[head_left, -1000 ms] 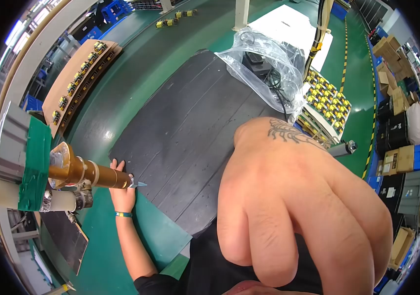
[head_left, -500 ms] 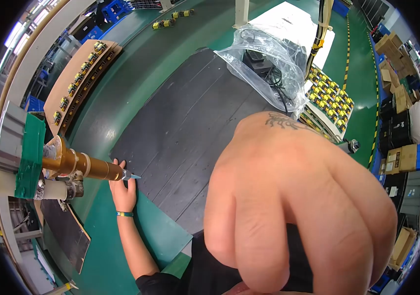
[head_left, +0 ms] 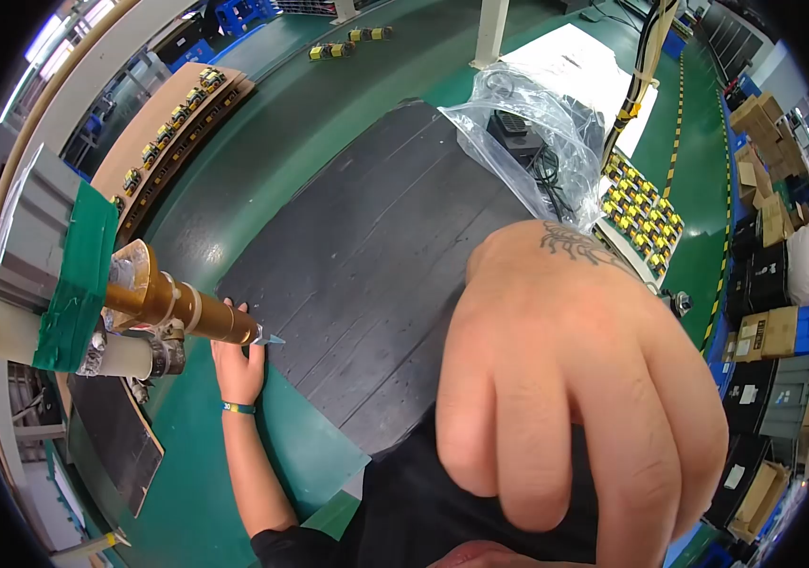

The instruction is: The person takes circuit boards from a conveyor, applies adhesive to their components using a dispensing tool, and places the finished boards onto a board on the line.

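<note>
Fingers of the left hand [head_left: 240, 371], seen in the head view, lie loosely extended at the near-left edge of a black board [head_left: 357, 237], thumb set apart; they seem to grip nothing, though a copper-coloured nozzle [head_left: 198, 310] partly hides them. That wrist wears a thin wristband [head_left: 239, 408]. The board lies across the middle of the green worktop [head_left: 300, 417], its upper face marked by long straight lines. Close to the camera, the right hand [head_left: 575, 369] shows its back, fingers bent downward; its fingertips are hidden, so whether it holds anything cannot be told. At the board's far right end is a clear plastic bag [head_left: 560, 123], with a black device [head_left: 515, 133] and cable [head_left: 548, 175] inside. Just beyond that stands a tray of yellow-and-black components [head_left: 646, 213]; more sit in a row on a brown panel [head_left: 163, 123] at upper left.
</note>
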Action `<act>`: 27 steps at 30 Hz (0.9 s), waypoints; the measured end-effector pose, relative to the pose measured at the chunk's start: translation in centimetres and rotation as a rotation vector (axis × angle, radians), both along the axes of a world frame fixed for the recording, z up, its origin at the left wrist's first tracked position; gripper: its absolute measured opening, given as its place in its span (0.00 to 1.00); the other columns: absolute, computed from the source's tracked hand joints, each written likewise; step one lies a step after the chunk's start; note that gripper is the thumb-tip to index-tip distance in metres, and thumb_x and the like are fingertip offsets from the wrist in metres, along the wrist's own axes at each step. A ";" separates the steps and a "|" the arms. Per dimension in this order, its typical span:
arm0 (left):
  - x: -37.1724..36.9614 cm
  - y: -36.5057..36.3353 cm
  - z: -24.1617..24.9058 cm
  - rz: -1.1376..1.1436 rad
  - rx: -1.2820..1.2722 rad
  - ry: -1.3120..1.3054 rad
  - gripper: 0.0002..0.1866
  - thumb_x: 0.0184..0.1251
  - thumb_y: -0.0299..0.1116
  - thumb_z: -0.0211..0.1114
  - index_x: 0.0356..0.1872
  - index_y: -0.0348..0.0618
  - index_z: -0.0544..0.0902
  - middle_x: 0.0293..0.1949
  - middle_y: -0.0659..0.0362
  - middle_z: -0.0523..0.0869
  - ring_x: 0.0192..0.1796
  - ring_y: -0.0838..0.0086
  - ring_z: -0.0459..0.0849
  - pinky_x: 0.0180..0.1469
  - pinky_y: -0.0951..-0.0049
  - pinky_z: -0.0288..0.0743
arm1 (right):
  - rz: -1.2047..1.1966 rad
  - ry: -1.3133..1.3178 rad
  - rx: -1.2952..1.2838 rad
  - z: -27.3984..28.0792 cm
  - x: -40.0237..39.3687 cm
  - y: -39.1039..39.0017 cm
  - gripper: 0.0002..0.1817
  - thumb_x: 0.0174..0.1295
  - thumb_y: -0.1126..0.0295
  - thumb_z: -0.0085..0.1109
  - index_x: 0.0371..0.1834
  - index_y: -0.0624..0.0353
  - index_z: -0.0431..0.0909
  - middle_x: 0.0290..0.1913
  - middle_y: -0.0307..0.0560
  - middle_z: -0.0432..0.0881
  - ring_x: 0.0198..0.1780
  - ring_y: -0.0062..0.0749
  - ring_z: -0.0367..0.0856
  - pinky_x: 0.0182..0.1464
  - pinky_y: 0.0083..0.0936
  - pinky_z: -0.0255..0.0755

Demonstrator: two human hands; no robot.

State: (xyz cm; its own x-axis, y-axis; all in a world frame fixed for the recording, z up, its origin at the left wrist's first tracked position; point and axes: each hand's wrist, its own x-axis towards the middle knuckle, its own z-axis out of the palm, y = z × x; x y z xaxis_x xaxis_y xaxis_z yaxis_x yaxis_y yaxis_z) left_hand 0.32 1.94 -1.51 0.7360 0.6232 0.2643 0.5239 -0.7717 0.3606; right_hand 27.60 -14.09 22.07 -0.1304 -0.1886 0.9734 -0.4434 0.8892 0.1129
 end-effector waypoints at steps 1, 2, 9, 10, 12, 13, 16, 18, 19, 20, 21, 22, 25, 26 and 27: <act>-0.1 0.0 0.1 0.002 -0.003 -0.001 0.24 0.62 0.26 0.58 0.62 0.42 0.73 0.70 0.48 0.66 0.72 0.52 0.63 0.72 0.58 0.55 | -0.005 0.001 -0.001 0.0 0.2 0.0 0.14 0.62 0.66 0.57 0.43 0.68 0.79 0.33 0.51 0.84 0.32 0.37 0.82 0.35 0.24 0.76; -0.1 0.0 0.1 -0.007 -0.022 -0.007 0.24 0.62 0.27 0.58 0.62 0.42 0.73 0.70 0.49 0.66 0.72 0.52 0.63 0.72 0.57 0.55 | -0.011 0.000 -0.001 0.0 0.6 0.0 0.14 0.62 0.66 0.57 0.43 0.67 0.79 0.33 0.51 0.84 0.32 0.37 0.82 0.35 0.24 0.76; 0.1 -0.2 0.3 -0.007 -0.088 -0.041 0.24 0.62 0.28 0.60 0.61 0.41 0.74 0.70 0.49 0.66 0.72 0.52 0.63 0.71 0.56 0.56 | -0.046 0.016 -0.025 -0.1 1.1 1.4 0.14 0.62 0.66 0.57 0.42 0.67 0.79 0.33 0.51 0.84 0.32 0.37 0.82 0.34 0.24 0.76; 0.1 -0.3 0.3 -0.002 -0.082 -0.031 0.24 0.62 0.29 0.60 0.62 0.42 0.74 0.70 0.48 0.66 0.72 0.52 0.63 0.71 0.56 0.56 | -0.054 0.019 -0.028 -0.2 0.4 0.8 0.14 0.62 0.66 0.57 0.42 0.67 0.79 0.33 0.51 0.84 0.32 0.37 0.82 0.34 0.24 0.76; 0.2 -0.2 0.4 0.008 -0.064 -0.013 0.24 0.63 0.31 0.60 0.62 0.42 0.74 0.71 0.48 0.65 0.72 0.52 0.63 0.71 0.56 0.56 | -0.069 0.023 -0.029 -0.3 0.4 1.0 0.14 0.62 0.66 0.57 0.42 0.67 0.79 0.33 0.51 0.84 0.32 0.36 0.82 0.34 0.24 0.76; 0.4 0.0 0.4 0.008 -0.064 -0.014 0.24 0.63 0.31 0.60 0.62 0.42 0.74 0.71 0.48 0.65 0.72 0.52 0.63 0.71 0.56 0.56 | -0.077 0.024 -0.028 -0.3 0.0 1.0 0.14 0.62 0.66 0.57 0.42 0.67 0.79 0.33 0.51 0.84 0.31 0.36 0.82 0.34 0.24 0.76; 0.6 0.5 0.6 0.019 -0.116 0.056 0.24 0.61 0.27 0.60 0.61 0.40 0.75 0.70 0.48 0.66 0.72 0.52 0.62 0.72 0.56 0.54 | -0.098 0.025 -0.027 -0.6 0.1 -1.4 0.14 0.62 0.66 0.57 0.42 0.67 0.80 0.33 0.51 0.84 0.31 0.36 0.82 0.34 0.24 0.76; 0.4 0.8 0.2 0.010 -0.107 0.038 0.24 0.61 0.27 0.59 0.61 0.40 0.75 0.70 0.48 0.67 0.72 0.52 0.62 0.72 0.56 0.54 | -0.111 0.027 -0.024 -0.6 -0.2 -0.6 0.14 0.62 0.66 0.57 0.42 0.67 0.80 0.33 0.51 0.84 0.31 0.36 0.82 0.34 0.24 0.76; 0.2 0.9 -0.1 0.002 -0.098 0.022 0.24 0.61 0.27 0.59 0.61 0.41 0.75 0.70 0.48 0.67 0.72 0.52 0.63 0.72 0.56 0.54 | -0.116 0.028 -0.023 -0.6 -0.5 -0.1 0.14 0.62 0.66 0.57 0.42 0.67 0.80 0.33 0.51 0.84 0.31 0.36 0.82 0.34 0.24 0.76; 0.1 0.9 -0.2 -0.007 -0.091 0.005 0.24 0.61 0.27 0.59 0.61 0.41 0.75 0.70 0.48 0.67 0.71 0.52 0.63 0.72 0.56 0.54 | -0.122 0.029 -0.023 -0.6 -0.4 0.3 0.14 0.62 0.66 0.57 0.42 0.67 0.80 0.33 0.51 0.84 0.31 0.36 0.82 0.34 0.24 0.76; 0.1 0.7 -0.2 -0.005 -0.091 0.005 0.24 0.61 0.27 0.59 0.61 0.41 0.75 0.70 0.48 0.67 0.71 0.52 0.63 0.72 0.56 0.54 | -0.127 0.030 -0.022 -0.6 -0.5 1.0 0.14 0.62 0.66 0.57 0.42 0.67 0.80 0.33 0.51 0.84 0.31 0.36 0.82 0.34 0.24 0.76; 0.1 0.5 -0.2 -0.006 -0.080 -0.019 0.24 0.61 0.28 0.60 0.61 0.41 0.75 0.69 0.48 0.68 0.71 0.52 0.63 0.72 0.56 0.54 | -0.132 0.030 -0.020 -0.6 -0.7 0.9 0.14 0.62 0.66 0.58 0.42 0.67 0.80 0.33 0.51 0.84 0.31 0.36 0.82 0.34 0.24 0.76; -0.1 0.1 0.0 -0.003 -0.059 -0.064 0.25 0.61 0.29 0.60 0.62 0.42 0.75 0.68 0.48 0.69 0.71 0.52 0.64 0.72 0.56 0.54 | -0.143 0.036 -0.017 -0.7 -0.7 0.8 0.14 0.62 0.66 0.58 0.42 0.67 0.80 0.33 0.51 0.84 0.31 0.36 0.82 0.34 0.23 0.76; -0.2 0.1 0.1 -0.008 -0.059 -0.049 0.25 0.61 0.29 0.60 0.62 0.42 0.75 0.68 0.48 0.70 0.71 0.52 0.64 0.72 0.56 0.54 | -0.148 0.038 -0.016 -0.7 -0.5 0.5 0.14 0.62 0.66 0.58 0.42 0.67 0.80 0.33 0.51 0.84 0.31 0.36 0.82 0.34 0.23 0.76; -0.1 0.2 0.2 -0.012 -0.058 -0.034 0.25 0.62 0.30 0.60 0.62 0.43 0.75 0.67 0.49 0.70 0.70 0.52 0.65 0.72 0.56 0.54 | -0.153 0.041 -0.014 -0.7 -0.7 0.6 0.14 0.62 0.66 0.58 0.42 0.67 0.80 0.33 0.51 0.84 0.31 0.36 0.82 0.34 0.23 0.76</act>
State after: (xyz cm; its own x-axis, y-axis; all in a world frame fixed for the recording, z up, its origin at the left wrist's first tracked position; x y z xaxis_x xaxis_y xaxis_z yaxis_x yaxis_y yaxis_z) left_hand 0.19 2.11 -1.36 0.7349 0.6293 0.2527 0.5012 -0.7551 0.4227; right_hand 26.87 -13.52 21.36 -0.1169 -0.1558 0.9808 -0.2979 0.9477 0.1150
